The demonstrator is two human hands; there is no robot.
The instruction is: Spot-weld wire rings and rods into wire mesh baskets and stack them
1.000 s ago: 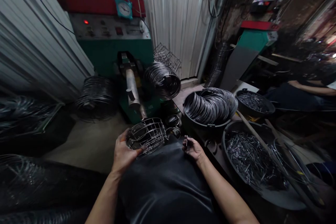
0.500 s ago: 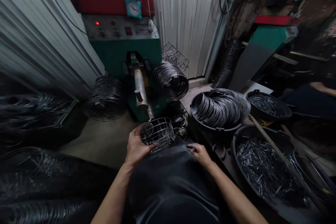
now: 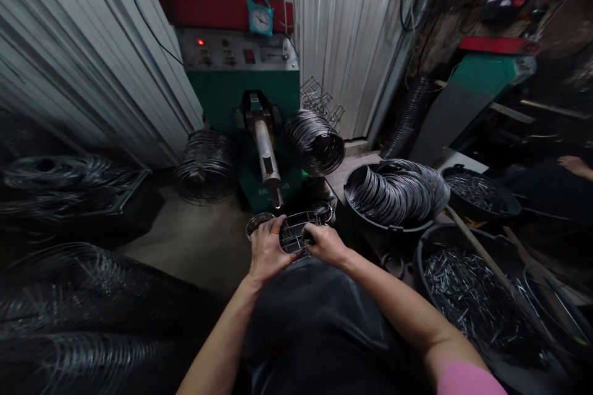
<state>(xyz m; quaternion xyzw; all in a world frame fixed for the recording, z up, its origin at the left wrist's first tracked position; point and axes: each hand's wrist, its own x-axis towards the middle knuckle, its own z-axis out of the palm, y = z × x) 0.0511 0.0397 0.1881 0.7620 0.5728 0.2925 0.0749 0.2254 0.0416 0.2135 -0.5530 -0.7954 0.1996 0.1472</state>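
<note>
My left hand (image 3: 269,252) is wrapped round the left side of a small round wire basket (image 3: 293,233), thumb at its near rim. The basket is held above the dark apron (image 3: 319,302) on my lap. At the basket's near right side is my right hand (image 3: 327,244), its fingers closed in a pinch. What lies in that pinch is too dark and small to make out. Just beyond the basket, the metal arm (image 3: 266,151) of a green machine (image 3: 199,87) points down towards me.
A black basin (image 3: 393,228) of wire rings (image 3: 393,194) stands to the right, with a larger tub (image 3: 424,253) of short wire pieces (image 3: 467,290) nearer. Wire coils (image 3: 315,139) flank the machine. At the far right shows another person's arm (image 3: 577,166).
My right hand has come left from the apron's edge to the basket. My left hand keeps hold of the basket, which is turned and slightly lower. The view has swung left.
</note>
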